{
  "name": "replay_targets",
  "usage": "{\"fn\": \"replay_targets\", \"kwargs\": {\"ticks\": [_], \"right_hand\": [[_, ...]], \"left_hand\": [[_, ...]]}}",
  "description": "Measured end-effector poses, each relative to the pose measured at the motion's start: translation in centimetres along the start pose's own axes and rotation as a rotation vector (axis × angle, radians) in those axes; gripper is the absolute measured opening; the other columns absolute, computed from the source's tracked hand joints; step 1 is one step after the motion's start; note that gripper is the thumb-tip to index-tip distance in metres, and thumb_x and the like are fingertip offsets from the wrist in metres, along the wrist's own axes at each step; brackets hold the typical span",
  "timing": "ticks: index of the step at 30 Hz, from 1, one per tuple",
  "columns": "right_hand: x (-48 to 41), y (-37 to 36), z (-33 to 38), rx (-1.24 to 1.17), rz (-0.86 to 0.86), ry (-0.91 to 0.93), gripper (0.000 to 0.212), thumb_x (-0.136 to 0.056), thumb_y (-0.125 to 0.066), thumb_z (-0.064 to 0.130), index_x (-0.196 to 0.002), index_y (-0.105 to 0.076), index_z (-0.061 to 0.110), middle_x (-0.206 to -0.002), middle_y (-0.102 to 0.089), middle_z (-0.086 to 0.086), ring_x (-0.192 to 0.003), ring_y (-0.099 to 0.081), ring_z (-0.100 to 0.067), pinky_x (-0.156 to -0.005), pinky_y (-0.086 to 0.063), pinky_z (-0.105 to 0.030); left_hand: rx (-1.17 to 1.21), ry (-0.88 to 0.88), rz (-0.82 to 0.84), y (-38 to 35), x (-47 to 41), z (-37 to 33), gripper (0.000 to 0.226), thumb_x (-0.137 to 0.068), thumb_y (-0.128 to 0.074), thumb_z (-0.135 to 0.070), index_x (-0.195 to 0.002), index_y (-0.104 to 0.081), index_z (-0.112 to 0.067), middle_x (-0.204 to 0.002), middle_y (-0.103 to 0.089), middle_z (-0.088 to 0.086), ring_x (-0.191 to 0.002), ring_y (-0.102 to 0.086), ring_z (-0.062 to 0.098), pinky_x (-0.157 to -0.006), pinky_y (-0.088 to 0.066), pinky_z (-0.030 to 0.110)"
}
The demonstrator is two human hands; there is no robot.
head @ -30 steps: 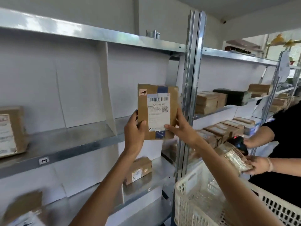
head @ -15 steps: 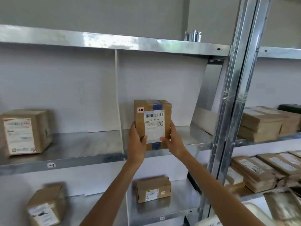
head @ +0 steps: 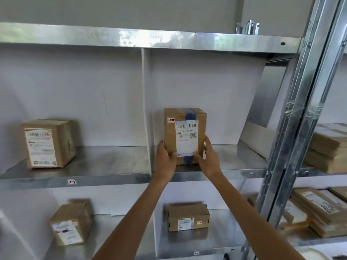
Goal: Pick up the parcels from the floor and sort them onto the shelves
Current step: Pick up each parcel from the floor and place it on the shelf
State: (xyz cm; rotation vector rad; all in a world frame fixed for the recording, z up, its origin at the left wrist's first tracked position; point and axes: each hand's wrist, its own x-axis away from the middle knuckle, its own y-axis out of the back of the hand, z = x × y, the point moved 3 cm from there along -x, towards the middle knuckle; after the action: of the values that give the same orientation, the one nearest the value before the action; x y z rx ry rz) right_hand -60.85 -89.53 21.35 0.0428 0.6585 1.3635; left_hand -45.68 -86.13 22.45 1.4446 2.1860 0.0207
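Note:
A brown cardboard parcel (head: 185, 135) with a white barcode label and blue tape stands upright on the middle metal shelf (head: 116, 174), just right of the white divider (head: 146, 113). My left hand (head: 166, 159) clasps its lower left side. My right hand (head: 209, 156) clasps its lower right side. The parcel's bottom edge rests on the shelf near the front lip.
Another labelled box (head: 48, 143) sits on the same shelf to the left. Two boxes (head: 72, 222) (head: 188, 217) stand on the shelf below. A steel upright (head: 293, 128) borders the bay on the right, with stacked flat parcels (head: 328, 149) beyond it.
The parcel went from held up in front of the shelf to standing on the middle shelf. The view turned left, so the basket and the other person left the frame.

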Motion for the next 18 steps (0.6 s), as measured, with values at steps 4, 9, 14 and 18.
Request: {"fn": "replay_targets", "kwargs": {"ticks": [4, 9, 14, 18], "right_hand": [[6.7, 0.3, 0.4, 0.038, -0.273, 0.264, 0.045, -0.097, -0.049, 0.021, -0.137, -0.033, 0.034, -0.128, -0.051, 0.008, -0.118, -0.045, -0.001, -0.099, -0.033, -0.004], [16.0, -6.4, -1.0, 0.131, -0.066, 0.231, 0.039, -0.097, -0.037, 0.039, -0.136, -0.034, 0.038, -0.144, -0.037, 0.014, -0.128, -0.033, 0.000, -0.113, -0.022, -0.027], [26.0, -16.2, 4.1, 0.075, 0.212, 0.445, 0.036, -0.094, -0.047, 0.015, -0.128, -0.051, 0.023, -0.125, -0.055, 0.001, -0.115, -0.043, -0.006, -0.106, -0.023, -0.007], [35.6, -23.9, 9.5, -0.027, 0.401, 0.563, 0.033, -0.088, -0.055, 0.007, -0.120, -0.059, 0.011, -0.115, -0.059, -0.008, -0.110, -0.052, -0.021, -0.097, -0.045, -0.034]], "left_hand": [[-0.027, -0.096, 0.138, 1.7, 5.4, 1.5, 0.050, -0.096, -0.049, -0.027, -0.141, -0.032, -0.018, -0.146, -0.040, 0.000, -0.133, -0.040, 0.016, -0.111, -0.036, 0.036], [-0.235, -0.142, 0.149, 10.2, 13.7, 6.7, 0.037, -0.096, -0.043, -0.036, -0.132, -0.043, -0.028, -0.141, -0.044, -0.008, -0.128, -0.042, 0.008, -0.104, -0.025, 0.015], [-0.521, -0.018, -0.049, 26.4, 22.3, 12.2, 0.027, -0.094, -0.053, -0.021, -0.120, -0.054, -0.017, -0.125, -0.056, 0.003, -0.115, -0.053, 0.020, -0.096, -0.037, 0.019], [-0.748, 0.098, -0.244, 40.2, 32.3, 13.6, 0.028, -0.093, -0.053, -0.021, -0.121, -0.056, -0.018, -0.126, -0.056, 0.001, -0.117, -0.052, 0.019, -0.100, -0.039, 0.023]]}}
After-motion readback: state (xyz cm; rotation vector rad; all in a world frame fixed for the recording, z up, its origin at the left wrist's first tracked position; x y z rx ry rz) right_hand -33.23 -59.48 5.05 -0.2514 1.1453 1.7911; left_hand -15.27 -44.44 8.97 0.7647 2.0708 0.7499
